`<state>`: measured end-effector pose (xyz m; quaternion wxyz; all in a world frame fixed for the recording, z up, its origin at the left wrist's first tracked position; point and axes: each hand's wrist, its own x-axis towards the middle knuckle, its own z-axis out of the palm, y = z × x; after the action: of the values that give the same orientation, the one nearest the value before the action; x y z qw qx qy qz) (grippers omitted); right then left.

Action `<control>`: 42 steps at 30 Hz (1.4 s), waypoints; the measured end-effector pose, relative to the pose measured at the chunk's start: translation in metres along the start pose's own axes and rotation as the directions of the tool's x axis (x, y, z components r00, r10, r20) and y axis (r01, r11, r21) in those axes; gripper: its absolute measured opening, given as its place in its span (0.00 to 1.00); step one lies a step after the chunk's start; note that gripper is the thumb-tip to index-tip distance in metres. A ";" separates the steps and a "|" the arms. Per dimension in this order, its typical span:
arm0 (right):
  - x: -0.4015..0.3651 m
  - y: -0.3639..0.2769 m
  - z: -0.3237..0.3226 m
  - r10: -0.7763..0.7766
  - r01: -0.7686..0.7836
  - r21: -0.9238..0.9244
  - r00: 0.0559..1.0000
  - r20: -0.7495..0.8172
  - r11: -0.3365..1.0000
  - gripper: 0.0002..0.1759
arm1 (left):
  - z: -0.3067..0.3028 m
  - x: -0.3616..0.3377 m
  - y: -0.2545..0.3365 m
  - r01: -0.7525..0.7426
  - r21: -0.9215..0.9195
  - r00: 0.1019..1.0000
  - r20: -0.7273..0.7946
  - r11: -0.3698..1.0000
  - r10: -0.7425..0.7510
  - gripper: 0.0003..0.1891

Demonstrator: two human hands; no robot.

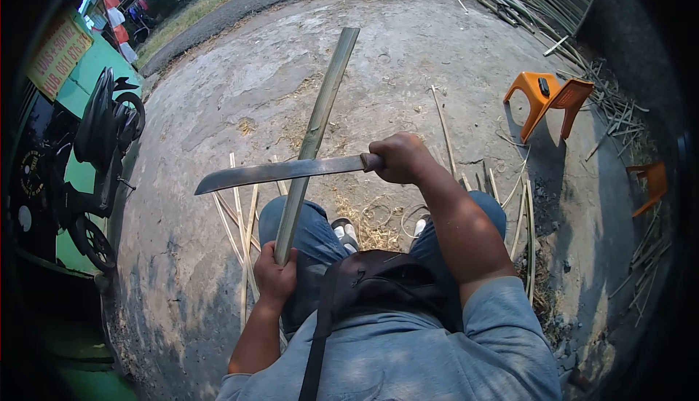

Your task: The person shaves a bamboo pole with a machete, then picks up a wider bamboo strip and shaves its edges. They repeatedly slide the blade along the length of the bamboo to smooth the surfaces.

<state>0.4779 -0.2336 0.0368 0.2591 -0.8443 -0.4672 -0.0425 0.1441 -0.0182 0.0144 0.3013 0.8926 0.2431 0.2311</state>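
My left hand (276,276) is wrapped round the lower end of a long split bamboo strip (325,102), which slants up and away from me. In my right hand (403,159) is the handle of a machete (273,174), its long blade pointing left. The blade crosses over the bamboo strip around its middle. Below the strip, my knees are bent on either side of a black bag (386,284) worn across my front. Thin bamboo slats (246,248) lie beside my left leg, and more slats (529,233) lie beside my right.
Pale shavings (375,230) lie between my shoes. An orange plastic chair (542,99) with a small dark object on its seat stands at right. Bamboo pieces (502,4) are piled at the far right. A parked motorbike (102,153) stands at left.
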 end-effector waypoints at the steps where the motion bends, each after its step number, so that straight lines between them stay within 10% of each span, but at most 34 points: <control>1: 0.000 0.005 -0.001 0.053 -0.053 0.009 0.999 0.005 0.999 0.06 | 0.000 0.000 -0.001 0.015 -0.020 1.000 0.005 1.000 -0.015 0.17; 10: -0.004 -0.004 -0.003 0.076 -0.039 0.235 0.985 -0.152 0.971 0.06 | 0.000 0.000 -0.004 0.047 -0.067 0.999 0.009 0.997 -0.046 0.16; 17: -0.002 -0.024 -0.011 -0.132 0.131 -0.063 0.991 -0.016 0.989 0.08 | -0.001 0.001 0.002 -0.017 0.053 1.000 0.008 0.998 0.016 0.16; 27: -0.006 0.018 -0.026 0.258 -0.226 0.278 0.963 -0.084 0.934 0.07 | -0.004 0.000 0.001 -0.018 0.030 1.000 0.019 0.999 0.017 0.16; 38: 0.000 -0.005 -0.024 0.035 -0.039 -0.050 0.996 -0.088 0.998 0.06 | -0.007 0.000 0.005 -0.011 0.047 0.999 0.042 0.999 0.009 0.16; 42: 0.001 0.022 -0.009 0.173 -0.153 0.128 0.971 -0.164 0.980 0.05 | -0.003 0.000 0.004 -0.049 0.050 0.999 0.004 0.998 0.049 0.16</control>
<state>0.4982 -0.2465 0.0361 0.3495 -0.8566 -0.3734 -0.0677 0.1436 -0.0199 0.0190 0.2735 0.9059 0.2265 0.2309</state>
